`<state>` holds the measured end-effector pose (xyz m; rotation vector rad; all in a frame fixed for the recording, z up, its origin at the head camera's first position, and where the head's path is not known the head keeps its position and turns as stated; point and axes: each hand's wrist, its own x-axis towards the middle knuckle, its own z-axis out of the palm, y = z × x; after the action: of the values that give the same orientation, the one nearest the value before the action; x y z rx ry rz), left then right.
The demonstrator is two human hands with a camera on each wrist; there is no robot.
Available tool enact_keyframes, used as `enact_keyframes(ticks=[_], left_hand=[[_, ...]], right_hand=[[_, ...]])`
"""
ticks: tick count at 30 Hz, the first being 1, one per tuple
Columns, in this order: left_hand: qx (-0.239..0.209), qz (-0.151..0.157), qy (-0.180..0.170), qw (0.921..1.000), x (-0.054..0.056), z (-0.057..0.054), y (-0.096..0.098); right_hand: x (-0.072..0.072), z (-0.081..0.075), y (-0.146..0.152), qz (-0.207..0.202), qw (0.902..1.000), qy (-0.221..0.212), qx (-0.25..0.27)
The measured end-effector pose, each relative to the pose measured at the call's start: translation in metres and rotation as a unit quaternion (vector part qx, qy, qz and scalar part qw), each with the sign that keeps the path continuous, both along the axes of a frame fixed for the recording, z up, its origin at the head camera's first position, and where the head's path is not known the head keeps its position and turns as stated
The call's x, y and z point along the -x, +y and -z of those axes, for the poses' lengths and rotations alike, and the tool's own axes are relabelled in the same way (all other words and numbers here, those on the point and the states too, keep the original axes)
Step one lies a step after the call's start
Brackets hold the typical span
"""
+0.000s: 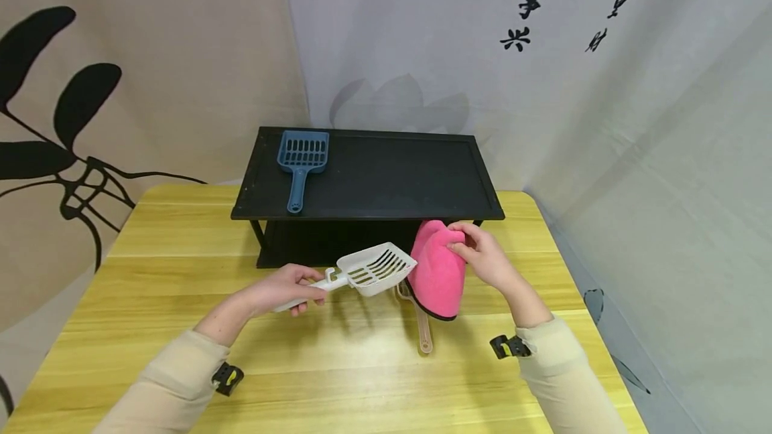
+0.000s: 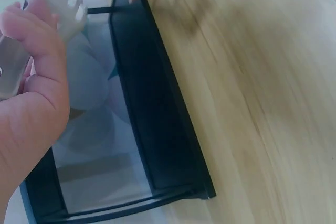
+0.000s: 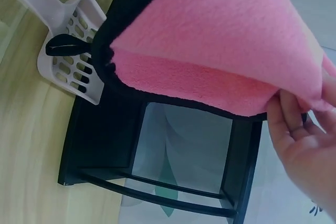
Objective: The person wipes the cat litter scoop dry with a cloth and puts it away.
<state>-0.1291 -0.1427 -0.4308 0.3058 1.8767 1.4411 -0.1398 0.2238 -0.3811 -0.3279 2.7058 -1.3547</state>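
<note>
My left hand (image 1: 288, 290) grips the handle of a white slotted litter scoop (image 1: 376, 268), held above the table with its head pointing right. In my right hand (image 1: 485, 260) a pink cloth (image 1: 439, 272) with black edging is pinched near its upper corner, and the rest hangs down. The scoop's tip is right at the cloth's left edge in the head view. Beneath the cloth lies a pale pink litter scoop (image 1: 424, 330), its head partly hidden; its slotted head (image 3: 79, 45) shows in the right wrist view, beside the cloth's black loop (image 3: 67, 45).
A black two-tier shelf (image 1: 398, 173) stands at the back of the wooden table (image 1: 199, 240). On its top left lies a blue litter scoop (image 1: 301, 159). Printed fabric curtains (image 1: 386, 32) hang behind and beside the table.
</note>
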Motion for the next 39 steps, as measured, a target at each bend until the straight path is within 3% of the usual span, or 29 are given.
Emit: enact_keyframes(ticks=[6, 13, 17, 21, 27, 39], left_hand=[[0.020, 0.002, 0.015, 0.9997, -0.001, 0.002, -0.003], [0.017, -0.012, 0.012, 0.9997, 0.001, 0.006, 0.007], [-0.003, -0.006, 0.000, 1.0000, 0.000, 0.001, 0.017], [-0.013, -0.002, -0.012, 0.9998, -0.001, -0.006, 0.022], [-0.012, -0.006, -0.017, 0.9998, -0.001, -0.006, 0.018], [-0.026, 0.012, -0.012, 0.9995, -0.001, -0.005, 0.011]], right_hand=[[-0.007, -0.005, -0.009, 0.007, 0.9997, 0.017, 0.013], [-0.017, 0.000, -0.046, -0.012, 0.9986, 0.050, -0.011], [-0.021, 0.007, -0.067, -0.007, 0.9946, 0.085, -0.059], [-0.024, 0.013, -0.079, -0.007, 0.9835, 0.124, -0.131], [-0.022, 0.014, -0.075, 0.023, 0.9754, 0.148, -0.162], [-0.013, 0.015, -0.052, 0.060, 0.9824, 0.128, -0.123]])
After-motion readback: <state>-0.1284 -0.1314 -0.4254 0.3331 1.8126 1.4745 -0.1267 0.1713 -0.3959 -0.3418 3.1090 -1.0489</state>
